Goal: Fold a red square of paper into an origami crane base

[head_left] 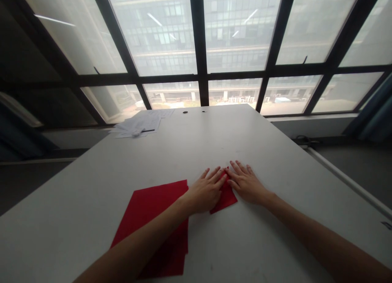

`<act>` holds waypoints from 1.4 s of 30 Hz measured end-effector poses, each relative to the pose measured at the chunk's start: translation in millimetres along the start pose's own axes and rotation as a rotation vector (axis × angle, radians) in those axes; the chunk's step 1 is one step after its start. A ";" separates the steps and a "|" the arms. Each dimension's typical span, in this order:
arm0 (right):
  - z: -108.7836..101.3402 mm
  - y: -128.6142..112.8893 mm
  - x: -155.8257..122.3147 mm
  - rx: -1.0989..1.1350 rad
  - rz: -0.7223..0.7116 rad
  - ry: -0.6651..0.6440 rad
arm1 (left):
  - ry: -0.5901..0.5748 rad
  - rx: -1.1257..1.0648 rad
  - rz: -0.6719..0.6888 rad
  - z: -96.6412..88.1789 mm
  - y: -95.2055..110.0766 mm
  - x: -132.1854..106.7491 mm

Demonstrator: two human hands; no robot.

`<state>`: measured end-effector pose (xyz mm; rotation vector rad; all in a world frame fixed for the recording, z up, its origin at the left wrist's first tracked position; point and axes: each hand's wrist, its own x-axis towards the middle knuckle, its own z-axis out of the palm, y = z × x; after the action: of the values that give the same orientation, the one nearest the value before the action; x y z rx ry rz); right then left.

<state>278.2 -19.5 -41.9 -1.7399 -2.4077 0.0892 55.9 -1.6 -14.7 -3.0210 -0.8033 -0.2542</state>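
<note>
Nearest the camera, the left forearm (141,242) crosses a stack of red paper (154,199), which lies below and left of the left fingers. A smaller, folded piece of red paper (228,198) is under the left fingers, its pointed end away from the person and its wider end toward them. The left hand (206,192) rests on it palm down, fingers spread and flat. The right hand (247,186) lies just beside, fingers also spread, the thumb side touching the paper near its point; neither hand is gripping anything.

Around the fingers stretches a white table (196,152). Well beyond the left fingertips, loose white sheets (143,120) overlap, their print too faint to read; a dark, thin stick (148,130) and a crumpled, see-through thing (136,132) lie on them. Straight ahead of the fingers, near the far edge, is a round dark hole (185,112). Behind stand black-framed windows (199,34), with blue curtains (375,109) at both sides.
</note>
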 end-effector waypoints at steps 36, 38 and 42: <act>-6.2 22.5 -1.1 0.003 -0.136 0.023 | -0.112 -0.131 -0.043 12.7 25.4 0.5; -4.5 22.1 -0.9 -0.015 -0.072 0.030 | -0.104 -0.140 -0.040 13.7 24.5 -0.1; -2.7 22.4 -1.0 -0.027 0.044 0.122 | -0.096 -0.204 -0.011 12.0 20.1 1.8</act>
<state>300.0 -13.4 -42.6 -1.7566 -2.2954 -0.0429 69.3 -17.7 -25.6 -3.2425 -0.8493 -0.2048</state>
